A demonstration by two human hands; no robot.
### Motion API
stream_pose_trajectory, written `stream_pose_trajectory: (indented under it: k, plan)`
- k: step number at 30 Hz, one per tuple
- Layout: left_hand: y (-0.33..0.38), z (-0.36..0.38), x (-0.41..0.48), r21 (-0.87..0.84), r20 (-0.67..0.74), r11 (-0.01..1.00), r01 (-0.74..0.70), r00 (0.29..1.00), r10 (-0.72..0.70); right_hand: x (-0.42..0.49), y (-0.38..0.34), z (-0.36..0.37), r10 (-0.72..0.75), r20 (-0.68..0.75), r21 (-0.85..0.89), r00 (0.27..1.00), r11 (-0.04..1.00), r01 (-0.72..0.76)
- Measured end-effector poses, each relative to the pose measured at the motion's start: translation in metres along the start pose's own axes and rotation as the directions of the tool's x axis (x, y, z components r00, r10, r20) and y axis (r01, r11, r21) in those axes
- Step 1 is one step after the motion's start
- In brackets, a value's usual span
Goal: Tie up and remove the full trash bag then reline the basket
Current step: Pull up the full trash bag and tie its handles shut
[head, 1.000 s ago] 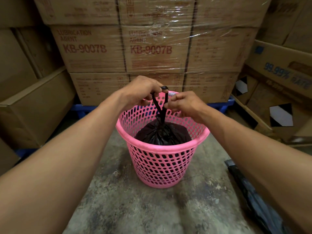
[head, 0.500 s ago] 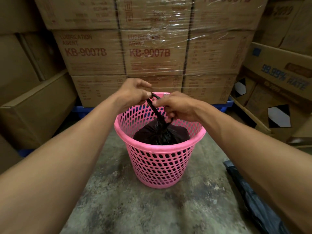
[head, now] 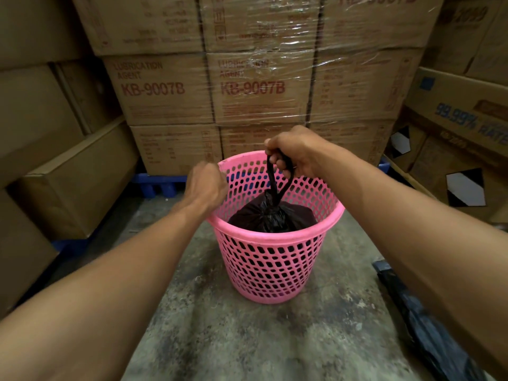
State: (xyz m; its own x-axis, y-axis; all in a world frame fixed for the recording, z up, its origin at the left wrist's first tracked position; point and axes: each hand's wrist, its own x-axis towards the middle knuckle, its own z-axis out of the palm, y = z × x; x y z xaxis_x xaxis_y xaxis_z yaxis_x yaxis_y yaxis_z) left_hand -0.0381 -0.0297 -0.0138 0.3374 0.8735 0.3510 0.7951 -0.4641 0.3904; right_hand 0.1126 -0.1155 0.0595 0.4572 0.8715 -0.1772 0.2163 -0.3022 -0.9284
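- One hand alone is on the bag now. Half a second ago both were working the tie above the basket, and the left hand [head: 206, 185] has since let go and swung out to the left.
- That left hand is now beside the left rim of the pink basket [head: 264, 239]. It is blurred and seen from the back, so I cannot tell whether its grip is spread or curled, or whether it touches the rim.
- The black trash bag [head: 270, 218] is still down inside the basket. Its neck is gathered into a tight bunch at the middle, and the twisted handles [head: 273, 177] rise taut from it as a narrow loop.
- The right hand [head: 291, 156] is over the far side of the basket, its fingers curled through that loop and its grip closed on the handles.
- By my reading, the tying is finished and the lift is about to begin. The freed left hand is well placed to hold the basket down as the bag comes out.
- At the far right, a dark plastic sheet [head: 428, 334] lies on the concrete floor [head: 247, 339], well apart from both hands. It is possibly the new liner.
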Motion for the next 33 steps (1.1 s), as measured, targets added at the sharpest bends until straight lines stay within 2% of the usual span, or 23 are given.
stream_pose_trajectory:
  k: [10,13,18,22,25,28,30,33]
  plan:
    - [-0.012,0.023,-0.011,0.004,0.037,1.0,0.025,0.999,-0.026,0.002,0.001,0.005,-0.007,-0.09,0.022,0.996,1.0,0.009]
    - [-0.016,0.03,-0.007,-0.018,0.058,0.997,0.074,0.996,-0.073,0.006,-0.003,0.011,-0.026,-0.131,0.058,0.991,0.998,0.034]
    - [-0.014,0.025,-0.008,0.056,0.076,0.998,0.024,0.997,-0.029,0.008,-0.031,0.008,-0.057,-0.211,0.099,0.976,0.992,0.079]
    - [-0.015,0.02,-0.002,-0.04,0.131,0.999,0.003,0.991,0.003,0.006,-0.07,-0.008,-0.128,-0.252,0.07,0.959,0.986,0.15]
    - [-0.009,0.002,0.008,-0.04,0.065,0.998,-0.057,0.996,0.059,0.007,-0.097,-0.018,-0.166,-0.251,0.061,0.954,0.981,0.187]
    - [-0.005,-0.018,0.035,-0.127,0.002,0.988,-0.09,0.996,0.091,0.013,-0.123,-0.023,-0.204,-0.243,0.0,0.948,0.978,0.211]
    - [0.001,-0.039,0.057,-0.116,-0.035,0.991,-0.067,0.997,0.063,0.019,-0.141,-0.025,-0.209,-0.241,-0.035,0.948,0.978,0.207]
    - [0.016,-0.079,0.083,0.013,-0.081,0.991,-0.135,0.988,0.135,0.025,-0.175,-0.032,-0.148,-0.229,-0.052,0.962,0.989,0.14]
